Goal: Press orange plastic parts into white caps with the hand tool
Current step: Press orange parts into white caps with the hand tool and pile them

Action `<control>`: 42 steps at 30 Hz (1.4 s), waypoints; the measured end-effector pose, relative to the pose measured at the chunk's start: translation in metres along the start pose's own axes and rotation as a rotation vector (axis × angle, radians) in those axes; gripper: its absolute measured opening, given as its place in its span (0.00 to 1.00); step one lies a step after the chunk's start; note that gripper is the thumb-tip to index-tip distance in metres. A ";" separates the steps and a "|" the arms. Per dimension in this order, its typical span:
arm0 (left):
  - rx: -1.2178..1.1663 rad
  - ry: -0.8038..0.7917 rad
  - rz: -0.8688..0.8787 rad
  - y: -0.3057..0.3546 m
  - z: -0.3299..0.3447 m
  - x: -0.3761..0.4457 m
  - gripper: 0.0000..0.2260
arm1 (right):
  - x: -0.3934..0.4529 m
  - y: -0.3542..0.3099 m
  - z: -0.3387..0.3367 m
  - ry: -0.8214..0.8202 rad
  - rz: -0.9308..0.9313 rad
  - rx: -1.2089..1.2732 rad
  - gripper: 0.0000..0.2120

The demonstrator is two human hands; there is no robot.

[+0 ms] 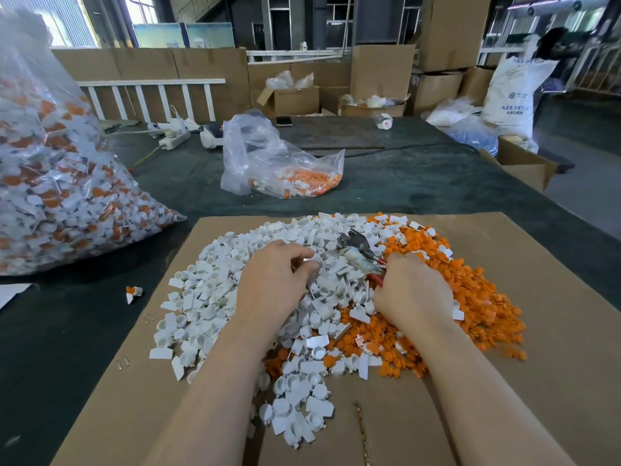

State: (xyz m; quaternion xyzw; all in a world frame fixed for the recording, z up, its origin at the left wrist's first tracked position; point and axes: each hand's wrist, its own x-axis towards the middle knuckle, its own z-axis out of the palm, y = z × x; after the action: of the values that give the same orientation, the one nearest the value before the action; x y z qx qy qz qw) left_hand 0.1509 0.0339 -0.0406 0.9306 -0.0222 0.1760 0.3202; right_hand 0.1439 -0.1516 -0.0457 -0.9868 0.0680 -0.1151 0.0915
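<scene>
Head view: cardboard sheet [504, 331] on a dark table [403, 183], cartons [381, 70] behind. Left hand [274, 280] pinches a white cap [311, 265]; right hand [411, 292] grips the hand tool [358, 248]

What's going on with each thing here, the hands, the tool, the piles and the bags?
Left hand: pinching a white cap.
Right hand: gripping the hand tool's red handles.
Hand tool: head resting on the pile.
White caps: loose heap.
Orange parts: loose heap.
Small bag: open, nearly empty.
Big bag: bulging full.
</scene>
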 end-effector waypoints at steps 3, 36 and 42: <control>-0.009 0.022 0.003 0.000 0.001 0.000 0.11 | 0.001 0.000 0.001 0.010 0.006 0.001 0.08; -0.116 0.150 -0.112 0.002 0.007 -0.001 0.05 | 0.001 0.007 -0.005 -0.083 0.001 -0.026 0.10; -0.142 0.129 -0.122 0.003 0.007 -0.002 0.04 | 0.002 0.007 -0.002 -0.067 0.001 -0.024 0.11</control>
State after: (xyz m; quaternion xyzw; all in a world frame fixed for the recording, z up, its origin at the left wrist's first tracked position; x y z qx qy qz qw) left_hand 0.1504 0.0273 -0.0442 0.8920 0.0425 0.2136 0.3960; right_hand 0.1447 -0.1594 -0.0453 -0.9911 0.0668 -0.0812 0.0819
